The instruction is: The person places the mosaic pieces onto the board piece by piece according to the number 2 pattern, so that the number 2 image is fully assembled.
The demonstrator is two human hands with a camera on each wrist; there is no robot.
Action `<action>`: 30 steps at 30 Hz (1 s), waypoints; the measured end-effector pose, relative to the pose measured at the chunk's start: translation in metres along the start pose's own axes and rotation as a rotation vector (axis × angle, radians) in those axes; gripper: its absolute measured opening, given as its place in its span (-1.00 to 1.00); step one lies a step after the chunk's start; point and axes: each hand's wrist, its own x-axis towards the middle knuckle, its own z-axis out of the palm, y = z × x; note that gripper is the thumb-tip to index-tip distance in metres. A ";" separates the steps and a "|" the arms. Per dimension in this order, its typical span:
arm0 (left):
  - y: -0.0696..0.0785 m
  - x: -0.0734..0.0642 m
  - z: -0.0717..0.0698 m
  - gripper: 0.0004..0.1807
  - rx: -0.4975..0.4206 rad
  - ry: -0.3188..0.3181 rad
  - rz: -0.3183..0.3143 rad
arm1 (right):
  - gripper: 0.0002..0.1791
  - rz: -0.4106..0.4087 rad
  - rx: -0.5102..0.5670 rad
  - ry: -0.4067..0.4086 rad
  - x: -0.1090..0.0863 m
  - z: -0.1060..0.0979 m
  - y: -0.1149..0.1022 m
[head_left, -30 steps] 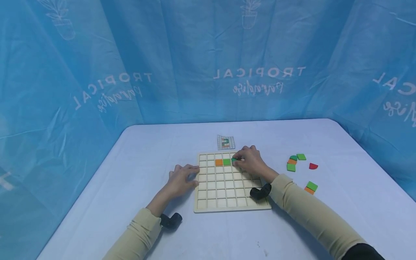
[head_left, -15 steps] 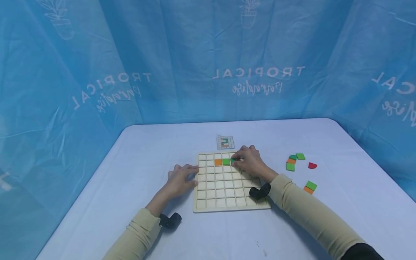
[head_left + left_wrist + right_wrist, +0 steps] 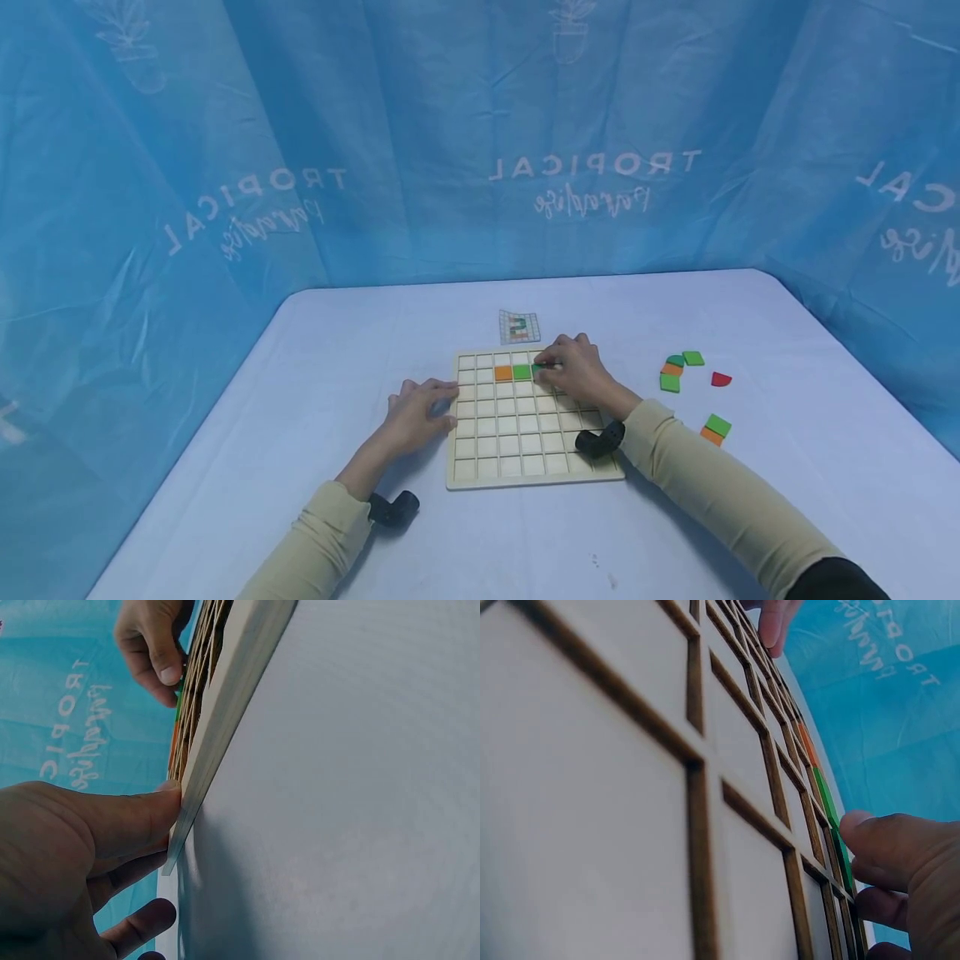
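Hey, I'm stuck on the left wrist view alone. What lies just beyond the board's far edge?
Observer: A small card printed with a grid.
Operator: And on the table to the right of the board?
Observer: Loose pieces, among them a loose green tile beside a loose orange tile.
Operator: What is the right hand on?
Observer: It pinches a dark green piece, next to the bright green tile.

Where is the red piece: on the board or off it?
Off it: the red piece lies on the white table, to the right of the board.
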 end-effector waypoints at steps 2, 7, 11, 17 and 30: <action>0.000 0.000 0.000 -0.49 -0.004 0.001 -0.003 | -0.73 0.001 0.002 0.000 0.000 0.000 0.000; 0.000 -0.001 0.001 -0.49 0.000 0.003 -0.002 | -0.69 0.013 0.024 0.004 -0.001 -0.005 -0.001; 0.000 -0.001 0.001 -0.48 0.005 0.007 -0.008 | -0.67 0.033 0.060 0.022 -0.004 -0.013 -0.002; 0.000 -0.001 0.001 -0.49 0.006 0.018 0.018 | -0.67 0.052 0.089 0.059 -0.009 -0.025 0.001; 0.000 0.000 0.001 -0.50 0.009 0.000 -0.011 | -0.66 0.089 0.039 0.111 -0.027 -0.041 0.013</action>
